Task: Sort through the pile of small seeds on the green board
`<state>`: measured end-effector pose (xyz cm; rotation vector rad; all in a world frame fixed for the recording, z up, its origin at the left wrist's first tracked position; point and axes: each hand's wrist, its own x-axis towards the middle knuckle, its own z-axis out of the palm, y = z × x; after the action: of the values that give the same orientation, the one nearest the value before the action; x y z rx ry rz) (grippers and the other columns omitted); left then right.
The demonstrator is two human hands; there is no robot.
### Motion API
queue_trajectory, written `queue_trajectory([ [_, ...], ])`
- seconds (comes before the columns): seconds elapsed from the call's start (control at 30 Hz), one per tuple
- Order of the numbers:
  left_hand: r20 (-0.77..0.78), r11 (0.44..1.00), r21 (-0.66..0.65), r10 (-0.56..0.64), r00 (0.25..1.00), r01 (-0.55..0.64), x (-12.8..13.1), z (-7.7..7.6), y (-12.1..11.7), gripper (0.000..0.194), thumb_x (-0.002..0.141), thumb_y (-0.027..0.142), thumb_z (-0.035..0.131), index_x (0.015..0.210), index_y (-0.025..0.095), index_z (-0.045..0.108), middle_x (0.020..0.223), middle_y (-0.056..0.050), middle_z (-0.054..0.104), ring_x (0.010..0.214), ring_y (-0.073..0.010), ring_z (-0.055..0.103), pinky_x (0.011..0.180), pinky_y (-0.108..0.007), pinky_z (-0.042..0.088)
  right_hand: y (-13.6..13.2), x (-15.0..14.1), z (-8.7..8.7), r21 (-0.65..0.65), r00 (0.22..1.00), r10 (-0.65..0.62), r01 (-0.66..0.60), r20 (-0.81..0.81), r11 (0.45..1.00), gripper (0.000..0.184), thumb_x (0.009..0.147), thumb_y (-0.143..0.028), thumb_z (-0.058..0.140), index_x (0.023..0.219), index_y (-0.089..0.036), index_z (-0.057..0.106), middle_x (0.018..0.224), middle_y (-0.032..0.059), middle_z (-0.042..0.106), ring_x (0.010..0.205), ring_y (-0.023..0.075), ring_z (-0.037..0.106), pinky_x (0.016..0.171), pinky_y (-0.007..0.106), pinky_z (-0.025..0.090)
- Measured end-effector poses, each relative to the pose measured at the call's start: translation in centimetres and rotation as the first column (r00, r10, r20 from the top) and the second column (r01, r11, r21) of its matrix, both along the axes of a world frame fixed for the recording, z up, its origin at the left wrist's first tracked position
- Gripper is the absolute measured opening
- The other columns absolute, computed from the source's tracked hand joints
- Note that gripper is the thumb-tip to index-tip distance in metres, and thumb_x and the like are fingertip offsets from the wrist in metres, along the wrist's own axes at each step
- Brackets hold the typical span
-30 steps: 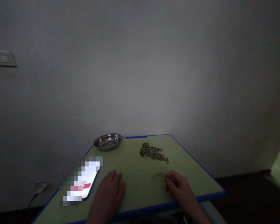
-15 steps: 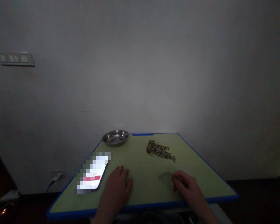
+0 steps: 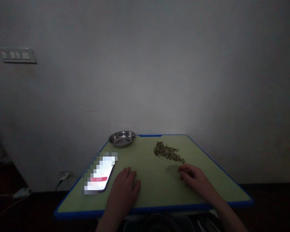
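- The left hand (image 3: 123, 190) lies palm down on the one table (image 3: 159, 190), fingers pointing away from the person and slightly spread, thumb held apart; nothing shows in its grasp.
- The right hand (image 3: 193, 176) reaches in from the near right, fingers curled and thumb brought up against them, pinching one thin, clear, curved piece (image 3: 172, 167), faint and blurred, which juts left from the fingertips.
- One heap of small dark grains (image 3: 168, 152), too many to count, lies just beyond the right fingertips and slightly left of them.
- One phone (image 3: 101, 173), screen lit, lies just left of the left fingers.
- One metal bowl (image 3: 122, 139) stands well beyond the left fingertips.
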<state>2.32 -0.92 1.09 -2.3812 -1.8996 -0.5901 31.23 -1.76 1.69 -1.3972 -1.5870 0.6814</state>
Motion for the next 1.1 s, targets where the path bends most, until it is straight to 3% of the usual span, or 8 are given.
queue_trajectory([
  [0.1, 0.004, 1.0, 0.02, 0.002, 1.0, -0.002, 0.0, -0.1, 0.0, 0.039, 0.086, 0.033, 0.046, 0.119, 0.018, 0.06, 0.135, -0.014, 0.055, 0.127, -0.0271, 0.049, 0.107, -0.045, 0.037, 2.5, 1.7, 1.3, 0.107, 0.995, -0.035, 0.025, 0.097, 0.994, 0.024, 0.074, -0.036, 0.053, 0.075, -0.016, 0.065, 0.065, 0.003, 0.065, 0.062, 0.0178, 0.058, 0.059, 0.028, 0.043],
  [0.23, -0.012, 1.0, -0.01, 0.003, 1.0, -0.003, 0.1, 0.0, 0.0, 0.041, 0.087, 0.034, 0.044, 0.12, 0.017, 0.059, 0.136, -0.015, 0.054, 0.129, -0.0277, 0.047, 0.108, -0.045, 0.036, 5.4, 3.0, 2.0, 0.151, 0.979, -0.045, 0.015, 0.2, 0.988, 0.023, 0.074, -0.033, 0.054, 0.076, -0.015, 0.069, 0.071, 0.005, 0.068, 0.07, 0.0204, 0.061, 0.065, 0.03, 0.044],
  [0.5, -0.022, 1.0, -0.028, -0.01, 1.0, 0.01, 0.1, 0.4, 0.0, 0.042, 0.088, 0.034, 0.043, 0.121, 0.015, 0.058, 0.137, -0.017, 0.053, 0.129, -0.0294, 0.047, 0.107, -0.046, 0.037, 8.7, 1.5, 1.6, 0.022, 0.923, 0.074, -0.089, 0.377, 0.996, 0.023, 0.076, -0.028, 0.055, 0.077, -0.013, 0.071, 0.069, 0.0037, 0.067, 0.064, 0.0167, 0.058, 0.06, 0.026, 0.04],
  [0.73, -0.073, 0.998, -0.069, 0.0, 0.997, -0.005, 0.0, 0.5, 0.0, 0.045, 0.089, 0.033, 0.04, 0.125, 0.013, 0.056, 0.14, -0.018, 0.05, 0.132, -0.0294, 0.044, 0.109, -0.047, 0.035, 11.5, 1.1, 2.1, 0.015, 0.828, -0.013, 0.006, 0.561, 1.0, 0.019, 0.081, -0.026, 0.056, 0.083, -0.016, 0.073, 0.078, 0.0052, 0.071, 0.071, 0.0158, 0.06, 0.063, 0.024, 0.039],
  [0.9, -0.082, 0.996, -0.086, 0.0, 0.997, -0.007, 0.0, 0.7, -0.1, 0.046, 0.089, 0.034, 0.04, 0.126, 0.013, 0.056, 0.14, -0.018, 0.05, 0.132, -0.0296, 0.044, 0.109, -0.047, 0.035, 12.7, 1.7, 2.7, 0.034, 0.777, -0.08, 0.076, 0.624, 0.997, 0.017, 0.081, -0.025, 0.059, 0.085, -0.017, 0.073, 0.083, 0.008, 0.072, 0.076, 0.0183, 0.062, 0.065, 0.025, 0.039],
  [1.1, -0.072, 0.998, -0.069, -0.013, 0.997, 0.009, -0.1, 0.7, -0.1, 0.046, 0.088, 0.034, 0.041, 0.125, 0.013, 0.057, 0.14, -0.018, 0.05, 0.132, -0.0299, 0.044, 0.109, -0.047, 0.036, 12.6, 2.4, 4.4, 0.079, 0.737, -0.102, 0.065, 0.668, 0.995, 0.019, 0.083, -0.026, 0.056, 0.087, -0.019, 0.073, 0.085, 0.0051, 0.073, 0.079, 0.017, 0.064, 0.068, 0.024, 0.041],
])
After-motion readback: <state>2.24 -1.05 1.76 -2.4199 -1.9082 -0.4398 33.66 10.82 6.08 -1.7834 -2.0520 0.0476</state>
